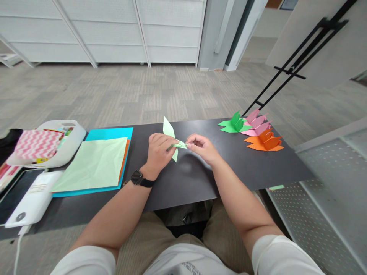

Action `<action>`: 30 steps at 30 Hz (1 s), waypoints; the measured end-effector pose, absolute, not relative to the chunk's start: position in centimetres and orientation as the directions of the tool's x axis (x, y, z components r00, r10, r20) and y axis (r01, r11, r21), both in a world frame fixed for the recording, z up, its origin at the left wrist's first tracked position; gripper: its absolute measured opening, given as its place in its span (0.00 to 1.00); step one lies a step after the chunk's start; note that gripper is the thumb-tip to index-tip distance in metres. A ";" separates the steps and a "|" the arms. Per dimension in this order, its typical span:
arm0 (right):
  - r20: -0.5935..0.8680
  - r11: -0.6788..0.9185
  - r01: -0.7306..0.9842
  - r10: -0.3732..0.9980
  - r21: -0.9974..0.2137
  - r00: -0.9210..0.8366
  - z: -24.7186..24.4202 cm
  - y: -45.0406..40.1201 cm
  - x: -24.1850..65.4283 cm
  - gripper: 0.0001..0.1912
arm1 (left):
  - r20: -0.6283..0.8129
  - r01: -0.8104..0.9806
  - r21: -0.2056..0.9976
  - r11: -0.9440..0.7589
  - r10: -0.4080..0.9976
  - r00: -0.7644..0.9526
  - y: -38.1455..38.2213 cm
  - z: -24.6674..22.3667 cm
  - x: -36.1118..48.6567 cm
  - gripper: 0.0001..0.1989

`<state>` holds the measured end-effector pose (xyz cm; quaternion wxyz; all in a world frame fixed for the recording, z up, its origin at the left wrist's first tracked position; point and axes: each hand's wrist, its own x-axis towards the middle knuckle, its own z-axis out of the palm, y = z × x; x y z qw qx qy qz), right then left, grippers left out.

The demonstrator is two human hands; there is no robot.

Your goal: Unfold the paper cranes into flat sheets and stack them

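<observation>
One folded paper (pixel 168 128) sits between the left hand (pixel 159 152), pinching its middle, and the right hand (pixel 203 147), pinching its narrow end | pale green, pointed flaps (pixel 175 156) spread far and near | dark table (pixel 183 187) beneath, paper flowers (pixel 266 141) at right; gray carpet (pixel 149 95), white cabinets (pixel 114 30) beyond

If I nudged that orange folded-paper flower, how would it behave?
The orange flower probably slides easily, being just folded paper. Its flat lower points spread wide over the dark table, so tipping seems unlikely. The thin raised petals would likely bend if pinched.
</observation>
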<state>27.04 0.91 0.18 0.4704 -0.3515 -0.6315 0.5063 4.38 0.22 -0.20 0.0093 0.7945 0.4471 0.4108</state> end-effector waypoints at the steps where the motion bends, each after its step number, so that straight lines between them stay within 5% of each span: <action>1: 0.214 0.213 -0.038 0.919 -0.976 -0.331 0.1 0.9 27.0 0.20 | 0.634 0.714 0.379 -0.589 0.727 0.264 0.2 -0.2 4.3 0.08; 13: 0.337 0.347 0.010 0.916 -0.938 -0.216 -0.6 0.9 26.6 0.16 | 0.675 0.731 0.286 -0.619 0.672 0.305 -0.9 0.7 5.2 0.06; 24: 0.602 0.650 0.161 0.753 -0.742 -0.266 0.7 0.0 26.3 0.04 | 0.698 0.638 0.388 -0.665 0.664 0.267 -1.4 0.9 5.9 0.06; 30: 0.605 0.633 0.222 0.774 -0.742 -0.185 0.6 -0.1 26.2 0.08 | 0.687 0.536 0.502 -0.679 0.689 0.230 -1.6 0.7 6.3 0.06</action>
